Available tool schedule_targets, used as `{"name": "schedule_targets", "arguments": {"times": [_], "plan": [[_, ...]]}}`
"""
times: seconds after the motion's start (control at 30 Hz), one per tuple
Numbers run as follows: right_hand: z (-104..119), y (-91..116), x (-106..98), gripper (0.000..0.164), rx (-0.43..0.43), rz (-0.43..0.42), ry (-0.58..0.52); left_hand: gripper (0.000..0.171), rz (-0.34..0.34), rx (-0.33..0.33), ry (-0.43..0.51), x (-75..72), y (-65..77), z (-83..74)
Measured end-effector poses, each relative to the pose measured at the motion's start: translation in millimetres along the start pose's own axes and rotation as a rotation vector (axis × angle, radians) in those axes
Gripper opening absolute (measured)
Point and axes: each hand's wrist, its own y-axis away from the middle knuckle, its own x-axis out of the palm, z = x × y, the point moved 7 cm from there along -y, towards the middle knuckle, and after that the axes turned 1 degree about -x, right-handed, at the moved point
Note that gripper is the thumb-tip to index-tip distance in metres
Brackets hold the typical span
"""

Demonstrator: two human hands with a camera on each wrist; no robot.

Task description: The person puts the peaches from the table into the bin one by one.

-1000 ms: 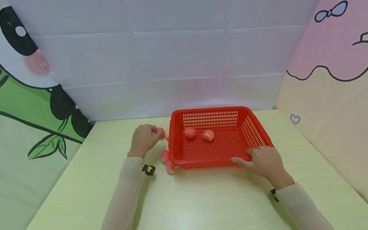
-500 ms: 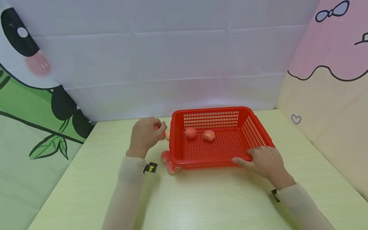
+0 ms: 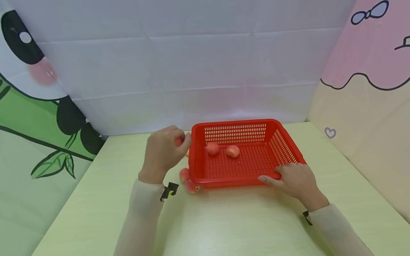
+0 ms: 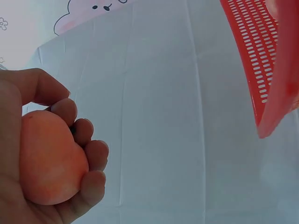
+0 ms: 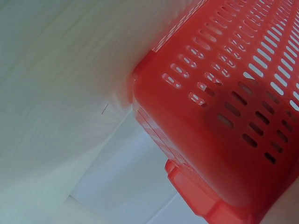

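a rounded orange-red peach-like fruit (image 4: 51, 158) sits in the curled fingers of the left grip (image 3: 164, 153) (a bare hand, the left wrist view shows its fingertips wrapped over one side), held just left of the red basket (image 3: 230, 180). half a second ago that hand was a little lower and farther left; now it has risen and drawn nearer the basket's left rim, its thumb tip close to it, though the left wrist view leaves a gap between hand and basket. a reddish piece that showed beside the thumb is now covered, and only a sliver of a pale fruit (image 3: 187, 153) peeks out there. the right grip (image 3: 294, 180) clasps the near right corner of the basket, its thumb along the front rim, unchanged from before. inside, a pinkish fruit (image 3: 213, 148) and a yellower fruit (image 3: 232, 151) lie apart where they were. by the basket's near left corner, an upper fruit (image 3: 184, 175) and a lower fruit (image 3: 191, 186) rest on the pale counter (image 3: 237, 227), also unmoved. beyond stands a white cloth (image 3: 198, 64).
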Motion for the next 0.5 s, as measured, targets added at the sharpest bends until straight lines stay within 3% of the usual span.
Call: {"name": "schedule_targets", "arguments": {"times": [0.17, 0.5], "plan": [[0.2, 0.4, 5.3, 0.070, 0.019, 0.009, -0.008, 0.029, -0.073, 0.059, 0.025, -3.7, -2.9, -8.1], [-1.3, 0.7, 5.9, 0.070, 0.006, -0.015, 0.008, 0.028, -0.017, 0.094, 0.083, 12.6, -26.7, -16.2]]}}
